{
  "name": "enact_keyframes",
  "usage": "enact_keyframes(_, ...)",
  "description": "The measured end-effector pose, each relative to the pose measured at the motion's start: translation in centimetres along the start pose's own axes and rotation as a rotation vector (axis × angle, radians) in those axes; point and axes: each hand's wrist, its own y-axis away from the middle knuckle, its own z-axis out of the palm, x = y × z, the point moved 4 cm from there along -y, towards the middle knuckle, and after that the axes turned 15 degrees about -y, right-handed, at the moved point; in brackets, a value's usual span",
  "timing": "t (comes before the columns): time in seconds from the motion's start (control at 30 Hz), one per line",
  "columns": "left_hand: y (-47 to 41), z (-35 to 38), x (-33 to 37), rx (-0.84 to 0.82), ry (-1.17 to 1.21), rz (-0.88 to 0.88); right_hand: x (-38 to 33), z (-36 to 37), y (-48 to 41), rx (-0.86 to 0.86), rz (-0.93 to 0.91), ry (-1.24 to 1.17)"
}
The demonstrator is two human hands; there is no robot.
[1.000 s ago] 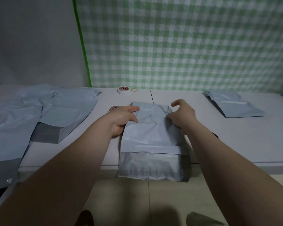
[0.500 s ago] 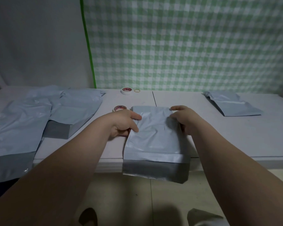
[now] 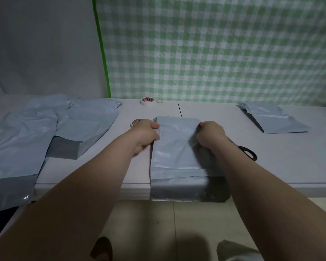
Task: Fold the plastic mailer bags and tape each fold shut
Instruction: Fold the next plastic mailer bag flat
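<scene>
1. Writing first: both tape rolls carry red print on their white faces, too small to read. The near tape roll (image 3: 136,121) sits just beside the left hand (image 3: 146,135). The far tape roll (image 3: 147,101) is at the back of the table (image 3: 290,157), next to a yellow rubber band (image 3: 159,101).
2. The mailer bag (image 3: 174,147) lies flat at the centre of the table, and its grey end hangs over the front edge.
3. The left hand grips the bag's left edge, thumb on top and fingers curled. The right hand (image 3: 210,136) pinches the right edge with curled fingers.
4. The bag looks flat; I cannot tell whether anything is inside it.
5. To the left, a pile of unfolded bags (image 3: 26,132) is spread wide. To the right and well apart sit the folded bags (image 3: 273,119).
6. A black scissors handle (image 3: 247,152) peeks out beside the right forearm.
</scene>
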Motion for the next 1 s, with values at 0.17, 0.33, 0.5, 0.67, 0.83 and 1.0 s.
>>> enact_keyframes(0.17,0.1,0.0,1.9,0.233,-0.805,0.225,-2.3,0.1,1.2,0.182,-0.286,0.112)
enact_keyframes(0.33,0.9,3.6,2.8,0.068,-0.897,0.688,-2.1,3.0,2.0,-0.019,-0.513,0.097)
enact_keyframes(0.5,0.5,4.5,0.1,-0.106,-1.131,0.518,0.1,4.1,2.5,-0.185,-0.480,0.189)
enact_keyframes(0.67,0.0,4.5,-0.2,-0.118,-1.148,0.458,0.0,3.9,2.6,-0.292,-0.392,0.253)
enact_keyframes(0.83,0.3,4.0,-0.2,-0.164,-1.190,0.374,0.3,3.5,2.6,-0.346,-0.349,0.296)
enact_keyframes(1.0,1.1,3.8,-0.5,-0.175,-1.212,0.354,0.9,3.1,3.3,-0.371,-0.332,0.392)
